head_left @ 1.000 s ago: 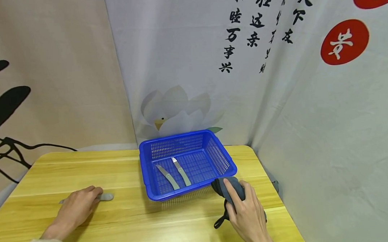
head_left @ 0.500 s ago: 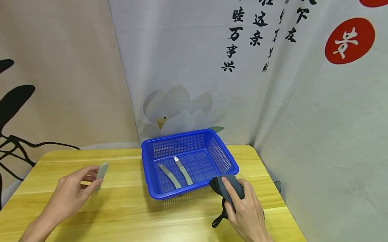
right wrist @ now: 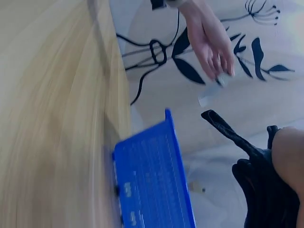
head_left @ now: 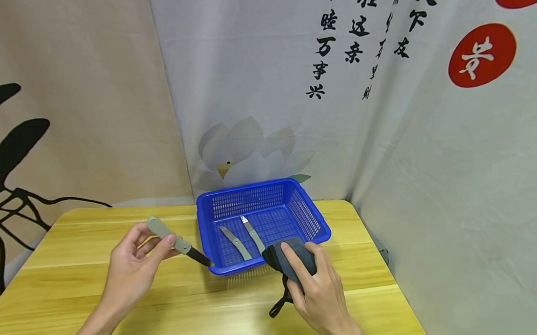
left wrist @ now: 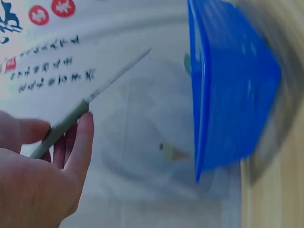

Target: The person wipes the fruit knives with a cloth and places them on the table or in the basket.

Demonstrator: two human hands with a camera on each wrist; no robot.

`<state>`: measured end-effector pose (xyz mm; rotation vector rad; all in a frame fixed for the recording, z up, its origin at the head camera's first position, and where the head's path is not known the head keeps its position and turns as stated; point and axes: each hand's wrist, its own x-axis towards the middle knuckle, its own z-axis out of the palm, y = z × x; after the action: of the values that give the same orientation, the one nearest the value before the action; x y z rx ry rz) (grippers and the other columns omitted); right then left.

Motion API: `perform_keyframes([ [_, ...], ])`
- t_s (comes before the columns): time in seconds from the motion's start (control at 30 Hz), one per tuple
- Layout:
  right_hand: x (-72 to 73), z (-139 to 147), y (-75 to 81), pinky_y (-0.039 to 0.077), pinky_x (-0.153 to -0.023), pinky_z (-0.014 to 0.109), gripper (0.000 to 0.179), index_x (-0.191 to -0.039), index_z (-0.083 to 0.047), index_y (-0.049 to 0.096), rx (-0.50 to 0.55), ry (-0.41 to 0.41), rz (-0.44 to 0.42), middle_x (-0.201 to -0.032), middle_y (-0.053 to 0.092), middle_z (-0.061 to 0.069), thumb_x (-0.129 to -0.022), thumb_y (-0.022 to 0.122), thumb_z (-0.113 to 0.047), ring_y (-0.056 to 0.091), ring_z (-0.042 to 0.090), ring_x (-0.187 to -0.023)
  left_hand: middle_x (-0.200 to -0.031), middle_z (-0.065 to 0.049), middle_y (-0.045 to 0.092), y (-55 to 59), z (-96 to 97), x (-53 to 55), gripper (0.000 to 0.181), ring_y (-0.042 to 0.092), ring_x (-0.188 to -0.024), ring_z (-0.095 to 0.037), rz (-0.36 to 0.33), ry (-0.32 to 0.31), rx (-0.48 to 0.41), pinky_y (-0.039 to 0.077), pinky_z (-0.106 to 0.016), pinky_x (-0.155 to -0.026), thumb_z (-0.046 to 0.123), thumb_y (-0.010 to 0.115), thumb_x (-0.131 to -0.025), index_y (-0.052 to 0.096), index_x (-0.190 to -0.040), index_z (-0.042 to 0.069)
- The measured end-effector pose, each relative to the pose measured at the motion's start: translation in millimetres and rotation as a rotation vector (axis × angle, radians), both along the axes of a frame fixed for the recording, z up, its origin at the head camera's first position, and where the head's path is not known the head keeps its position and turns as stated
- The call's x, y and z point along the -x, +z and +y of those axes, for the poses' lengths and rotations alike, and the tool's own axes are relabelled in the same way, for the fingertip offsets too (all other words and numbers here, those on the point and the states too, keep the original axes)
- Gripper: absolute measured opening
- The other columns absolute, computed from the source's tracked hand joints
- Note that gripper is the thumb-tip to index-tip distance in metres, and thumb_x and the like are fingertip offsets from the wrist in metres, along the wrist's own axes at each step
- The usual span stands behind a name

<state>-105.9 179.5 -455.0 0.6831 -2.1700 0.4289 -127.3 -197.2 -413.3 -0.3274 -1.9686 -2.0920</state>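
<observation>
My left hand (head_left: 135, 263) holds a small knife (head_left: 169, 237) by its grey-green handle, fingers and thumb pinching it. The dark blade slopes down to the right, its tip in front of the basket's near left corner. In the left wrist view the knife (left wrist: 64, 124) is raised above the table. My right hand (head_left: 316, 290) grips a bunched dark grey cloth (head_left: 299, 256) with a black loop hanging from it, by the basket's near right side. Two similar knives, a left one (head_left: 236, 244) and a right one (head_left: 252, 234), lie inside the blue basket (head_left: 262, 186).
The blue plastic basket stands toward the back of the wooden table (head_left: 121, 289). Close behind the table hangs a printed curtain (head_left: 255, 78), which also runs along the right side.
My left hand has lifted the knife off the table and brought it right, toward the basket, turning its blade rightward. My right hand has shifted left with the cloth.
</observation>
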Motion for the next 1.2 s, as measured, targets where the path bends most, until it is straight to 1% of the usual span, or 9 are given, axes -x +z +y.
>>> perform_keyframes([
  [0.17, -4.0, -24, 4.4, 0.068, -0.070, 0.044, 0.061, -0.157, -0.020, 0.068, -0.016, 0.050, 0.067, -0.128, 0.065, 0.024, -0.096, 0.065, -0.018, 0.069, 0.032, -0.103, -0.116, -0.004, 0.070, -4.1, 34.0, -5.6, 0.019, 0.083, -0.106, -0.014, -0.090, 0.040, -0.144, 0.071, -0.036, -0.092, 0.003, 0.068, -0.112, 0.060, -0.129, 0.001],
  [0.37, -7.9, -50, 2.8, 0.066, -0.074, 0.042, 0.050, -0.157, -0.019, 0.068, -0.082, 0.044, 0.134, -0.125, 0.066, 0.023, -0.111, 0.051, -0.026, 0.065, 0.030, -0.099, -0.123, -0.007, 0.063, -6.9, 66.5, -12.2, 0.021, 0.080, -0.117, -0.012, -0.180, 0.062, -0.204, 0.068, -0.035, -0.101, 0.008, 0.063, -0.116, 0.052, -0.132, 0.000],
  [0.43, -9.1, -57, 1.5, 0.067, -0.075, 0.043, 0.052, -0.157, -0.019, 0.068, -0.090, 0.033, 0.136, -0.125, 0.066, 0.023, -0.107, 0.055, -0.023, 0.065, 0.031, -0.098, -0.125, -0.007, 0.062, -7.7, 75.5, -15.3, 0.022, 0.080, -0.119, -0.012, -0.216, 0.066, -0.212, 0.068, -0.035, -0.103, 0.011, 0.062, -0.117, 0.051, -0.133, 0.001],
  [0.6, -9.3, -66, -1.5, 0.065, -0.072, 0.041, 0.068, -0.158, -0.019, 0.067, -0.068, -0.005, 0.135, -0.125, 0.066, 0.023, -0.089, 0.070, -0.019, 0.064, 0.029, -0.095, -0.129, -0.009, 0.063, -8.3, 92.3, -22.4, 0.023, 0.079, -0.123, -0.015, -0.293, 0.050, -0.293, 0.065, -0.036, -0.109, 0.013, 0.061, -0.118, 0.051, -0.134, 0.000],
  [0.7, -7.6, -66, -2.9, 0.065, -0.072, 0.041, 0.063, -0.157, -0.019, 0.068, -0.057, -0.036, 0.138, -0.125, 0.066, 0.024, -0.094, 0.067, -0.020, 0.064, 0.030, -0.095, -0.128, -0.008, 0.065, -9.0, 96.8, -26.3, 0.024, 0.078, -0.123, -0.016, -0.326, 0.030, -0.334, 0.064, -0.036, -0.112, 0.012, 0.062, -0.117, 0.052, -0.134, -0.002],
  [0.83, -3.3, -62, -3.1, 0.067, -0.071, 0.043, 0.059, -0.156, -0.019, 0.069, -0.045, -0.054, 0.160, -0.125, 0.067, 0.026, -0.098, 0.064, -0.020, 0.065, 0.031, -0.095, -0.124, -0.003, 0.066, -9.5, 99.3, -30.1, 0.025, 0.076, -0.118, -0.015, -0.380, 0.039, -0.309, 0.066, -0.033, -0.110, 0.011, 0.068, -0.114, 0.056, -0.134, 0.001],
  [1.0, 1.3, -55, -1.3, 0.066, -0.070, 0.044, 0.067, -0.156, -0.019, 0.069, -0.039, -0.062, 0.164, -0.125, 0.066, 0.026, -0.090, 0.069, -0.018, 0.064, 0.032, -0.096, -0.127, -0.003, 0.065, -11.0, 100.8, -33.4, 0.030, 0.081, -0.107, -0.015, -0.417, 0.048, -0.233, 0.068, -0.027, -0.103, 0.007, 0.071, -0.110, 0.062, -0.138, 0.008],
  [1.1, 4.3, -51, 1.7, 0.067, -0.071, 0.044, 0.069, -0.156, -0.019, 0.069, -0.045, -0.052, 0.178, -0.125, 0.066, 0.026, -0.087, 0.070, -0.018, 0.064, 0.033, -0.097, -0.126, -0.003, 0.068, -13.2, 100.0, -35.0, 0.039, 0.082, -0.103, -0.016, -0.390, 0.009, -0.175, 0.068, -0.026, -0.100, 0.004, 0.073, -0.107, 0.062, -0.145, 0.007],
  [1.2, 7.4, -46, 5.9, 0.067, -0.073, 0.045, 0.063, -0.155, -0.018, 0.070, -0.061, -0.021, 0.191, -0.125, 0.066, 0.026, -0.092, 0.069, -0.019, 0.065, 0.033, -0.098, -0.130, -0.005, 0.070, -15.9, 97.8, -36.8, 0.051, 0.080, -0.111, -0.017, -0.342, -0.080, -0.118, 0.069, -0.028, -0.100, 0.000, 0.075, -0.104, 0.061, -0.152, 0.005],
])
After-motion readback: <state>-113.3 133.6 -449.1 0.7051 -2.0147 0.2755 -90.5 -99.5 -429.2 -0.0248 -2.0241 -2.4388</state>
